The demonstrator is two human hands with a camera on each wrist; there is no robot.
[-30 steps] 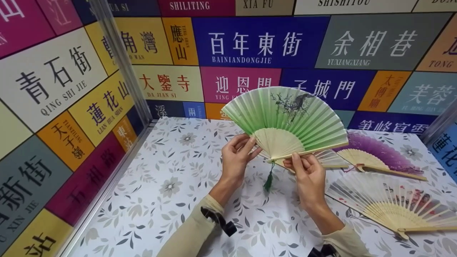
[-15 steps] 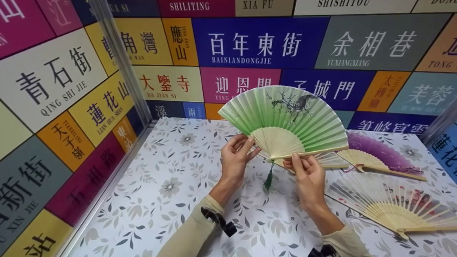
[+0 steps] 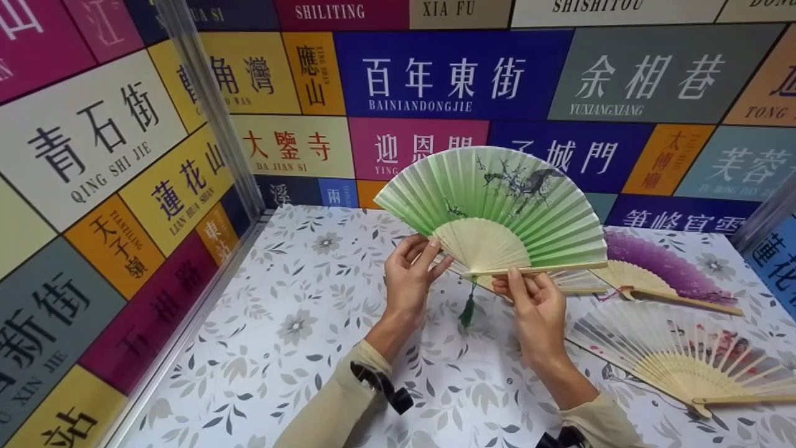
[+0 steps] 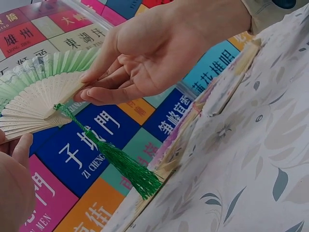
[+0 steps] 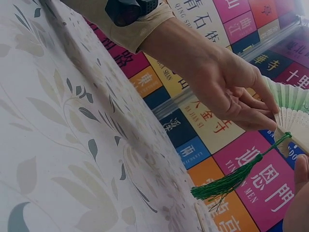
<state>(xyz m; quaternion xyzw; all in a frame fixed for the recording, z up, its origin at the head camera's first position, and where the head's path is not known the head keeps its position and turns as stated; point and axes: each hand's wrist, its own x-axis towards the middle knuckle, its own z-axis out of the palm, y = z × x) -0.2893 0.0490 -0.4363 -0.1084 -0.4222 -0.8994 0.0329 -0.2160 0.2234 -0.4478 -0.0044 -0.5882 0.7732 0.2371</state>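
Observation:
A green-and-white folding fan [image 3: 497, 205], printed with a dark blossom branch, is spread wide above the table. My left hand [image 3: 407, 277] pinches its left edge at the pale ribs between thumb and fingers. On the other side, my right hand [image 3: 540, 305] pinches the right guard stick, thumb on top. From the fan's pivot hangs a green tassel [image 3: 467, 311], seen larger in the left wrist view as a tassel [image 4: 123, 164] on a cord. The right wrist view shows the left hand [image 5: 227, 89] at the rib edge; the fan leaf is partly cut off there.
On the flowered tablecloth [image 3: 298, 373] lie a purple fan [image 3: 699, 277] and a white fan with red print [image 3: 659, 330], both spread. Another pale fan [image 3: 581, 280] is partly hidden behind the right hand. Sign-printed panels [image 3: 454, 74] stand behind and at left.
The green fan has spread a little wider, its left edge moving left and down. More of the printed branch shows. Both hands stay nearly in place.

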